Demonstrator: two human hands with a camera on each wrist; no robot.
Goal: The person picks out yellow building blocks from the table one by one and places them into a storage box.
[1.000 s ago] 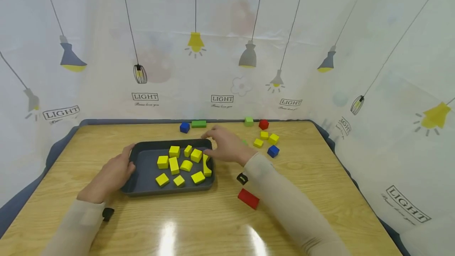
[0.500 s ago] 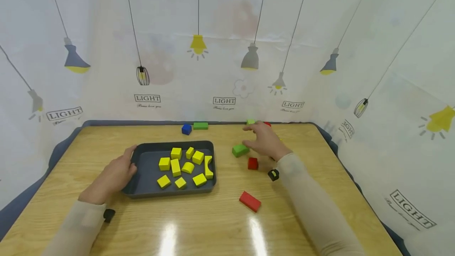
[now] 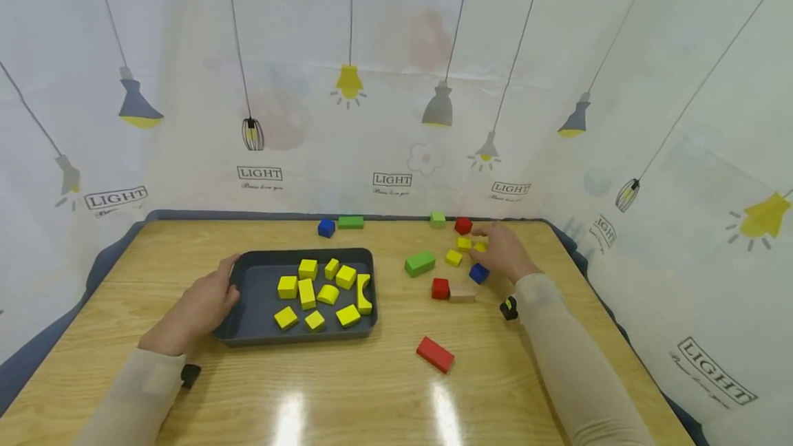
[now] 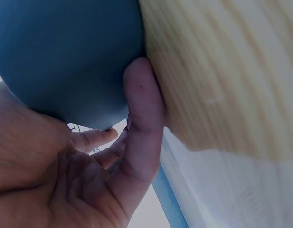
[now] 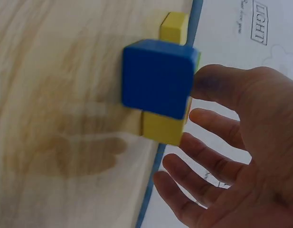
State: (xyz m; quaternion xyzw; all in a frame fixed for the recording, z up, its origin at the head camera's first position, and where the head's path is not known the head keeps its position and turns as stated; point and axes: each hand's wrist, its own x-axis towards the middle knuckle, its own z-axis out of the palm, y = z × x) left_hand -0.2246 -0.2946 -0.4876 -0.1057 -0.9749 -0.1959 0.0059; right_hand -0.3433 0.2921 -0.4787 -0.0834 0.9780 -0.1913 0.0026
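My left hand [image 3: 197, 301] holds the left end of a dark grey tray [image 3: 254, 339]. In the left wrist view its fingers [image 4: 144, 109] lie against the tray's wall. Yellow blocks of several shapes, including an arched block [image 3: 363, 294], lie in the tray's middle and right. Over on the right, my right hand [image 3: 504, 253] reaches down with fingers parted at a yellow block [image 3: 480, 247], partly hidden by the hand. The right wrist view shows the fingers spread beside a yellow block [image 5: 163, 128], with a blue cube [image 5: 158, 78] in front of it.
Two more yellow blocks [image 3: 453, 258] lie close by, with a red block [image 3: 463, 226] behind. Green blocks [image 3: 420, 264], a red cube [image 3: 440, 288], a plain wood block [image 3: 462, 292] and a red oblong block [image 3: 436, 354] lie right of the tray. Cloth walls [image 3: 396, 122] surround the table.
My right hand has moved from the tray's right end across to the yellow blocks at the back right, uncovering the green block and red cube. The left hand has stayed on the tray.
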